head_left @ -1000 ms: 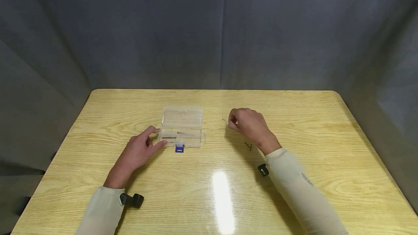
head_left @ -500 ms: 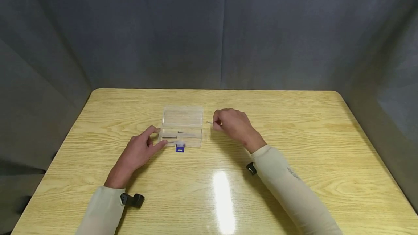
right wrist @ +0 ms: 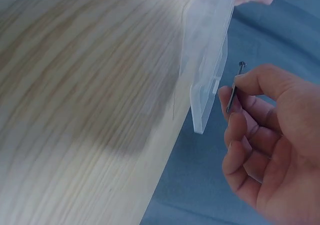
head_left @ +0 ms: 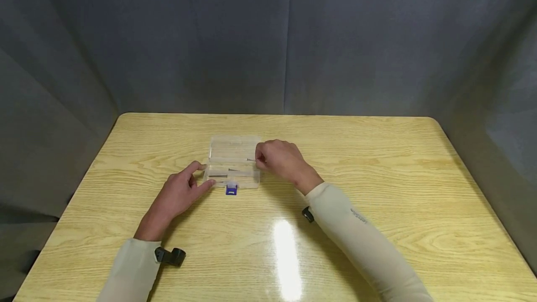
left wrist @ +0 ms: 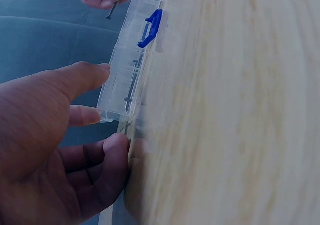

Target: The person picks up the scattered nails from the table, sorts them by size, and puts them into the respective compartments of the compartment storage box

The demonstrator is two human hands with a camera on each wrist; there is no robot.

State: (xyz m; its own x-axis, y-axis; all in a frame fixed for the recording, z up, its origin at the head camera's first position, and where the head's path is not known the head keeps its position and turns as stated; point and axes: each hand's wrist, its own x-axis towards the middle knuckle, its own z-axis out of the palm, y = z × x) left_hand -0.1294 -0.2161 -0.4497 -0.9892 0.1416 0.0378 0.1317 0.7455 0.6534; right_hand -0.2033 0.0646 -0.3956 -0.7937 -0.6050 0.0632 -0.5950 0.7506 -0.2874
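A clear plastic box [head_left: 247, 182] lies on the table with its lid [head_left: 234, 147] folded back and a blue latch [head_left: 231, 190] at its front. Inside rest several dark nails [head_left: 218, 175]. At its left end, my left hand [head_left: 178, 195] holds the box between thumb and forefinger, the other fingers folded below. Over the box's right end, my right hand [head_left: 278, 158] pinches a thin metal nail [right wrist: 237, 82] between thumb and forefinger. The nail's flat head points left in the head view, in front of the lid's lower edge.
The wood-grain table [head_left: 398, 162] runs out to both sides, with a bright light reflection [head_left: 287, 260] near its front. Grey curtains [head_left: 201, 50] close off the back and sides. Black cameras [head_left: 170, 256] are strapped at both wrists.
My right hand has moved left with the nail, from beside the box to over its right end. The loose nails on the table are now hidden under the right arm. The left hand stays put.
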